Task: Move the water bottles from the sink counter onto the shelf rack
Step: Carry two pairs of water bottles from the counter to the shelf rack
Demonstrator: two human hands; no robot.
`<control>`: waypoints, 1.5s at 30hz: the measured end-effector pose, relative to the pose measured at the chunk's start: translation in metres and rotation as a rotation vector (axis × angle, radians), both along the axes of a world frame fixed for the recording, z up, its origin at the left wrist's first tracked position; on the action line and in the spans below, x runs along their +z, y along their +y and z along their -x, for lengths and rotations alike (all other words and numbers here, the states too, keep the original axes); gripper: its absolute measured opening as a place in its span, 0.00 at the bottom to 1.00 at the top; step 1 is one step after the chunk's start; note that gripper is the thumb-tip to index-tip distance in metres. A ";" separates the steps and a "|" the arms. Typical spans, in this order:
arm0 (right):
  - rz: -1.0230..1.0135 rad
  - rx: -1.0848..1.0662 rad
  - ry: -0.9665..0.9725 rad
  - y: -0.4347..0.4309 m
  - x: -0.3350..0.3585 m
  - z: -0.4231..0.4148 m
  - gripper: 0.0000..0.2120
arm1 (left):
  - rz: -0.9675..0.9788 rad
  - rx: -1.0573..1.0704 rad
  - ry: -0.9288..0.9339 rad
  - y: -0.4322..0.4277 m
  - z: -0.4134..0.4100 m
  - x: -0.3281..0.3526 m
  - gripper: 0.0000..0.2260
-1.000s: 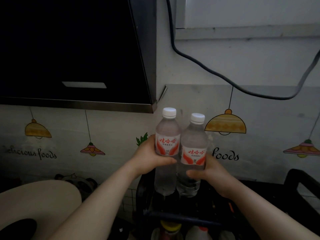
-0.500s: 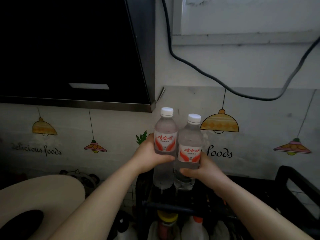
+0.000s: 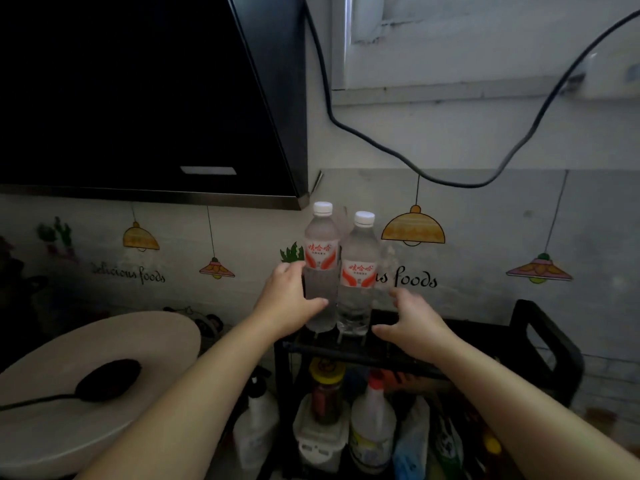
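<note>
Two clear water bottles with white caps and red-and-white labels stand upright side by side on the top tier of a black shelf rack (image 3: pixel 540 344). The left bottle (image 3: pixel 321 258) is slightly taller in view than the right bottle (image 3: pixel 358 271). My left hand (image 3: pixel 289 303) sits at the left bottle's lower half, thumb in front of it and fingers spread loosely beside it. My right hand (image 3: pixel 410 322) is off the right bottle, just to its right, with fingers spread and nothing in it.
A black range hood (image 3: pixel 145 98) hangs above at the left. A cable (image 3: pixel 450 181) droops across the wall. A round pale lid with a dark knob (image 3: pixel 97 379) lies at the lower left. Several sauce and cleaner bottles (image 3: pixel 370 420) crowd the space under the rack's top tier.
Both bottles came down onto the rack's top tier. My right hand let go of its bottle and drew back to the right; my left hand loosened its grip.
</note>
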State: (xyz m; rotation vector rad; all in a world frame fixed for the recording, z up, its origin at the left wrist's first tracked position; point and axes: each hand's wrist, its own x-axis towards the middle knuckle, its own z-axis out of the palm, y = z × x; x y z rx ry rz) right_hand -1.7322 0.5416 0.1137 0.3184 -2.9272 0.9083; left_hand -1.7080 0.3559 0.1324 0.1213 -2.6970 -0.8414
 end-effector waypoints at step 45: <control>-0.204 -0.796 -0.261 0.481 -0.086 -0.566 0.30 | 0.569 -1.090 -0.253 0.561 -0.424 -0.096 0.28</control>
